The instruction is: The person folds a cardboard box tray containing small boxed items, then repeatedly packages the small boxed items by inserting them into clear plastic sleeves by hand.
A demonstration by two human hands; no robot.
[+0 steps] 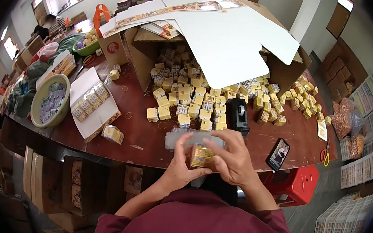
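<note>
A small yellow printed box (202,157) is held in front of my chest at the table's near edge. My left hand (181,162) grips its left side, thumb underneath and index finger raised along it. Curled over the top and right side is my right hand (234,161), its index finger slightly blurred. Behind the hands lies a stack of clear plastic pieces (174,138), partly covered by them. Many small yellow-and-white boxes (183,99) spread beyond, spilling from a cardboard carton (138,63). A black tape dispenser (239,116) stands right of them.
White card sheets (232,45) overhang the carton. On the right lie a phone (278,154) and yellow-handled scissors (325,157). A basin of purple packets (37,108) and a card with wrapped boxes (91,103) are left. A red stool (298,184) stands below the table.
</note>
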